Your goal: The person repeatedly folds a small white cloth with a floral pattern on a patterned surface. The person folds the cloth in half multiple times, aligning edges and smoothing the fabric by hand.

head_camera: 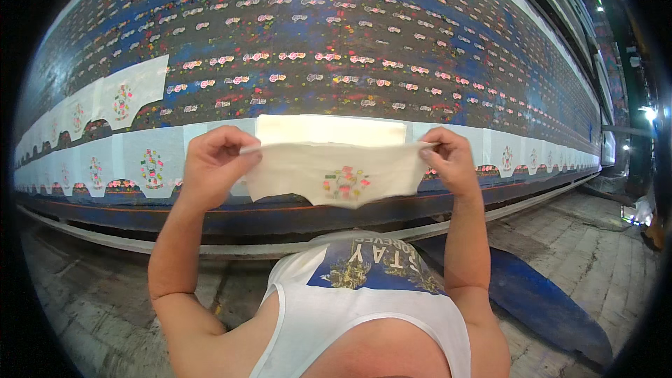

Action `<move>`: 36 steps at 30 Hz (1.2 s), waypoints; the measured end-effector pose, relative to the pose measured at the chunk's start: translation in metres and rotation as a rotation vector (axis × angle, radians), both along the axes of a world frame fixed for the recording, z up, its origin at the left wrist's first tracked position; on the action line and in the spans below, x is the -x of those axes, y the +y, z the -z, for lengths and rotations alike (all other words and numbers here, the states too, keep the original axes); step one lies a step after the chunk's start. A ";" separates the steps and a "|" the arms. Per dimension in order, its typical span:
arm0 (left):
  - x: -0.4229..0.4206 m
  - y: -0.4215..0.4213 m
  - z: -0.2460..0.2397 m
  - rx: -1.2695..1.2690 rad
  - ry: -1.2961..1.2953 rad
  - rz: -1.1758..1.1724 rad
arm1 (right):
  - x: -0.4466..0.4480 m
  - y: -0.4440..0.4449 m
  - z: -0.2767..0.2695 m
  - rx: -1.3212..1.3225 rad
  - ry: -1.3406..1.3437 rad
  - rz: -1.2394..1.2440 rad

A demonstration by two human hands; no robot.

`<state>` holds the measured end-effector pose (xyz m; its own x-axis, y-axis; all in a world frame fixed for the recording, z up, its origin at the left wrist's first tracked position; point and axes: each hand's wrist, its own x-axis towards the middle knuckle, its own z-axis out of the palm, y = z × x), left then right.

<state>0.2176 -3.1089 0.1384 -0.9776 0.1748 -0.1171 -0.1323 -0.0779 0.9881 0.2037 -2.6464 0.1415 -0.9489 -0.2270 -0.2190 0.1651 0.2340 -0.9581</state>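
A pale cut fabric panel [336, 173] with a colourful printed motif hangs between my hands. My left hand [215, 163] pinches its upper left corner between thumb and fingers, and my right hand [451, 157] pinches the upper right corner the same way. The panel's scalloped lower edge hangs free over the table's near edge. Just behind it lies a cream stack of flat fabric or paper pieces [331, 128], its lower part hidden by the held panel. Printed panels [152, 168] of similar shape lie side by side along the table's near side, left and right of my hands.
A long dark printing table [315, 37] bears rows of small printed marks and paint spots. A second row of printed panels [123, 97] lies at the left. A metal rail [236, 251] runs along the near edge. Blue material [546, 299] lies on the floor at the right.
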 end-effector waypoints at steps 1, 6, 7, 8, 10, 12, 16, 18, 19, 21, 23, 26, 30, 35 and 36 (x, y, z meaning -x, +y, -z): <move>0.001 0.006 0.008 0.059 -0.028 -0.025 | -0.004 -0.005 0.008 -0.071 -0.060 0.048; 0.014 0.020 0.058 0.222 -0.169 -0.168 | 0.008 -0.011 0.069 -0.151 -0.085 0.118; 0.016 0.022 0.066 0.252 -0.210 -0.193 | 0.010 -0.009 0.080 -0.176 -0.041 0.136; 0.017 0.027 0.075 0.212 -0.179 -0.246 | 0.011 -0.008 0.091 -0.201 0.003 0.153; 0.016 0.032 0.084 0.231 -0.125 -0.281 | 0.013 -0.008 0.098 -0.193 0.028 0.190; 0.015 0.033 0.091 0.244 -0.087 -0.297 | 0.012 -0.009 0.093 -0.135 -0.007 0.229; 0.013 0.035 0.097 0.381 0.009 -0.374 | 0.017 -0.009 0.103 -0.155 0.078 0.213; 0.006 0.037 0.102 0.526 0.092 -0.487 | 0.015 -0.014 0.101 -0.112 0.037 0.253; 0.005 0.055 0.092 0.756 0.345 -0.459 | 0.016 -0.009 0.099 -0.103 0.020 0.293; -0.015 0.091 0.074 1.209 0.857 -0.386 | 0.015 -0.003 0.099 -0.030 0.021 0.320; -0.042 0.115 0.069 1.205 0.758 -0.105 | 0.014 -0.004 0.104 -0.005 0.030 0.282; -0.062 0.147 0.072 1.321 0.654 0.061 | 0.019 0.003 0.111 -0.128 0.095 0.180; -0.069 0.147 0.090 1.428 0.526 0.107 | 0.021 -0.006 0.104 -0.402 0.221 0.107; -0.069 0.151 0.086 1.444 0.508 0.101 | 0.024 -0.008 0.090 -0.495 0.181 0.082; -0.070 0.151 0.087 1.445 0.507 0.100 | 0.027 -0.007 0.095 -0.510 0.169 0.069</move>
